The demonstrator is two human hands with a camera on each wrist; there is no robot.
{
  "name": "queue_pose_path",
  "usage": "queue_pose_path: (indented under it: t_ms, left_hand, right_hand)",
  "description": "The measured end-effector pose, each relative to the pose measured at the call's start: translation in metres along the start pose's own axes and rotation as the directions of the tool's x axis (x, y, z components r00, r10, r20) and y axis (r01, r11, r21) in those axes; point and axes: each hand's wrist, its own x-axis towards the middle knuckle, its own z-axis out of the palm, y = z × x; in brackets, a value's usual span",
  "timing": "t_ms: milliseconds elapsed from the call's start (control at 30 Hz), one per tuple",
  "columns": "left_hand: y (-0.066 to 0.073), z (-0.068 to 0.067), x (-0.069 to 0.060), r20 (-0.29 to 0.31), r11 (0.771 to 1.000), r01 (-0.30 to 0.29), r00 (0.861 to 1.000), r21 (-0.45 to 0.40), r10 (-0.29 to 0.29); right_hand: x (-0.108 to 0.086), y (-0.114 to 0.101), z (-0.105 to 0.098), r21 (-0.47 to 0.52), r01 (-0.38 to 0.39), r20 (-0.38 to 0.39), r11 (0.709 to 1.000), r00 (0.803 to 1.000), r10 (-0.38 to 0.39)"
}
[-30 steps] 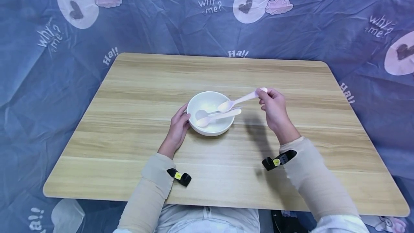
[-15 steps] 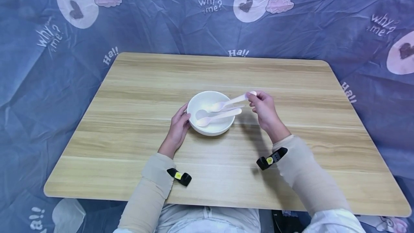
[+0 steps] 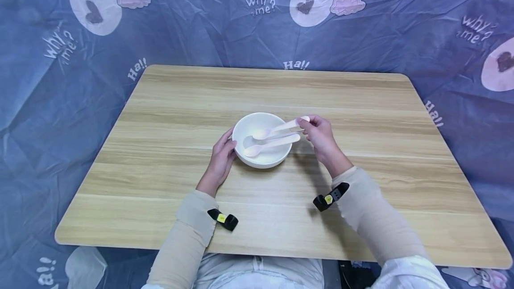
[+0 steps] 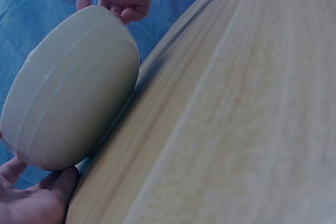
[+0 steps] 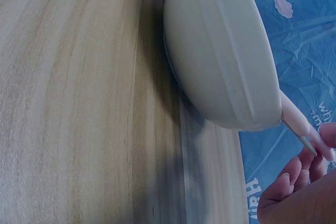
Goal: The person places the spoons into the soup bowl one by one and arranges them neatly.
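A white bowl [image 3: 252,122] stands on the table, its left side gripped by my left hand [image 3: 219,158], the thumb at the rim. My right hand [image 3: 320,141] pinches the handle end of a white plastic spoon [image 3: 287,125]; its scoop is down inside the bowl. Two more spoons lean in there: a white one [image 3: 277,142] nearest me and a greyish, thin-handled one [image 3: 249,141] between the two white ones. All handles point right over the rim. From the right wrist, the bowl's wall [image 5: 226,61] hides the scoops, and only handles [image 5: 295,115] show.
The wood-grain table [image 3: 160,182] has rounded corners. Behind it hangs a blue printed cloth [image 3: 209,26]. A black wrist camera [image 3: 223,220] is strapped on the left sleeve, another camera [image 3: 331,197] on the right.
My right hand has moved left and slightly toward me, lowering the white spoon further into the bowl. The left hand and the bowl have stayed in place.
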Motion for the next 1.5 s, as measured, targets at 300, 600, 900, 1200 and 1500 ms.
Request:
queue_pose_path:
  t_ms: [300,600,900,1200,1500]
  left_hand:
    - [0.001,0.001,0.001,0.0,1.0,0.001,1.0,-0.002,-0.001]
    - [0.001,0.001,0.0,0.002,1.0,0.0,1.0,-0.012,0.0]
    - [0.001,0.001,-0.001,0.009,1.0,-0.005,1.0,-0.011,0.005]
    - [-0.001,-0.001,-0.003,-0.004,1.0,0.013,1.0,-0.015,-0.013]
    - [0.001,0.001,-0.001,-0.002,1.0,0.002,1.0,-0.01,-0.002]
  right_hand:
    - [0.002,0.001,0.004,-0.041,-0.012,-0.006,0.999,1.0,0.012]
    - [0.006,0.005,0.008,-0.058,-0.029,-0.008,0.998,1.0,0.028]
    - [0.005,0.007,0.012,-0.09,-0.068,0.001,0.994,0.998,0.068]
    - [0.005,0.009,0.014,-0.123,-0.08,0.023,0.989,0.996,0.083]
    - [0.005,0.008,0.015,-0.13,-0.048,0.026,0.99,0.998,0.052]
